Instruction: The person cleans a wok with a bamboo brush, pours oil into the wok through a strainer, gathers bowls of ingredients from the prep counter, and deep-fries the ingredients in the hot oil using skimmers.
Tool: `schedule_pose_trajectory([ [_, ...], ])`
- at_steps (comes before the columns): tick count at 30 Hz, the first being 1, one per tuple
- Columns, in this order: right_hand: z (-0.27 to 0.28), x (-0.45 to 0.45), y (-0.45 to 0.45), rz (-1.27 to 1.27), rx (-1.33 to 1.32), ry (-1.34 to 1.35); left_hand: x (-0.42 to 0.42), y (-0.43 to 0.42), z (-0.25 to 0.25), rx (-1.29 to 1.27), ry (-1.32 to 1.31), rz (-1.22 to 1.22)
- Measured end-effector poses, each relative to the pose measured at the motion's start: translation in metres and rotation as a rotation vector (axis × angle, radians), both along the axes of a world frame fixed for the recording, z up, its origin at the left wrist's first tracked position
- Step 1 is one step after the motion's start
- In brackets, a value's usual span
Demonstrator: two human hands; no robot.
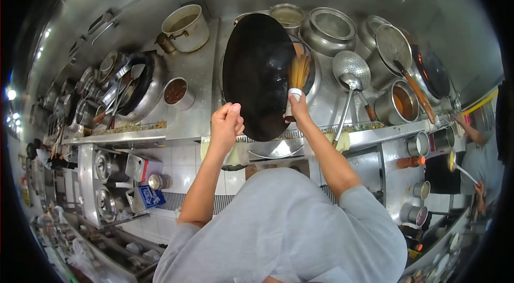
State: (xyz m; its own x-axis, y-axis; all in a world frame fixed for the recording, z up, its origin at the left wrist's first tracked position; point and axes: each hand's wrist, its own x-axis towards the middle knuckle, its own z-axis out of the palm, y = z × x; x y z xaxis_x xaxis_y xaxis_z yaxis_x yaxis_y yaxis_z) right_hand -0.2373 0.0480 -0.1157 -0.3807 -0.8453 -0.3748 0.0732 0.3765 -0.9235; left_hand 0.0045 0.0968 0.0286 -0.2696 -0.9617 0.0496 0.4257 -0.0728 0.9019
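A large black wok (257,69) stands tilted up over the stove in the middle. My left hand (227,122) is closed at the wok's lower left edge; whatever it grips is hidden behind the fingers. In my right hand (298,109) is a bamboo brush (299,75) with a white band round it. Its bristles point up beside the wok's right edge and are blurred. To the right, a perforated skimmer (351,69) and a ladle (350,82) lie over the stove top.
Metal pots (329,30) line the back. A pot of brown liquid (399,102) and a wire strainer (394,47) are at right. A sauce container (178,93) and a tall pot (186,28) stand left. Another person's arm (471,129) shows far right.
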Motion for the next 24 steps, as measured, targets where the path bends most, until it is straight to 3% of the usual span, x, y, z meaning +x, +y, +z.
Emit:
schedule_pose_trajectory([
  [2,0.035,0.012,0.038,0.378,-0.073,-0.067,0.000,0.003,-0.004,0.052,0.019,0.041],
  [3,0.046,0.019,0.064,0.607,-0.271,0.150,-0.001,0.000,0.001,0.037,0.023,0.032],
  [4,0.030,0.016,0.075,0.814,-0.712,0.598,0.000,-0.003,0.005,0.015,0.025,0.026],
  [6,0.013,-0.010,0.086,0.939,-0.142,0.145,0.006,-0.003,0.003,-0.011,0.019,0.021],
  [7,0.008,-0.028,0.089,0.944,-0.141,0.136,0.007,-0.003,0.002,-0.003,0.019,0.015],
  [10,0.008,-0.086,0.075,0.332,0.332,0.409,0.006,-0.007,0.008,0.004,0.047,0.014],
  [11,0.004,-0.086,0.086,0.339,0.351,0.404,0.004,-0.006,0.010,0.007,0.030,0.031],
  [13,0.027,-0.076,0.095,0.647,-0.385,0.596,0.002,-0.013,0.008,-0.025,0.020,0.022],
  [14,0.060,-0.053,0.112,0.733,-0.127,0.158,0.000,-0.017,0.009,-0.027,0.024,0.017],
  [16,0.068,-0.044,0.125,1.090,0.212,-0.240,0.000,-0.022,0.013,-0.017,0.026,-0.001],
  [18,-0.008,-0.092,0.110,1.019,0.167,0.068,0.002,-0.023,0.017,-0.011,0.025,0.000],
  [19,-0.041,-0.130,0.104,0.803,0.205,0.681,0.005,-0.022,0.017,0.008,0.021,0.024],
  [21,-0.024,-0.152,0.090,0.315,0.354,0.954,0.004,-0.021,0.017,0.025,-0.005,0.015],
  [22,-0.008,-0.147,0.101,0.318,0.372,0.948,0.005,-0.016,0.016,0.042,-0.008,0.009],
  [24,0.039,-0.127,0.099,0.466,0.080,0.895,-0.002,-0.026,0.025,0.065,0.062,0.042],
])
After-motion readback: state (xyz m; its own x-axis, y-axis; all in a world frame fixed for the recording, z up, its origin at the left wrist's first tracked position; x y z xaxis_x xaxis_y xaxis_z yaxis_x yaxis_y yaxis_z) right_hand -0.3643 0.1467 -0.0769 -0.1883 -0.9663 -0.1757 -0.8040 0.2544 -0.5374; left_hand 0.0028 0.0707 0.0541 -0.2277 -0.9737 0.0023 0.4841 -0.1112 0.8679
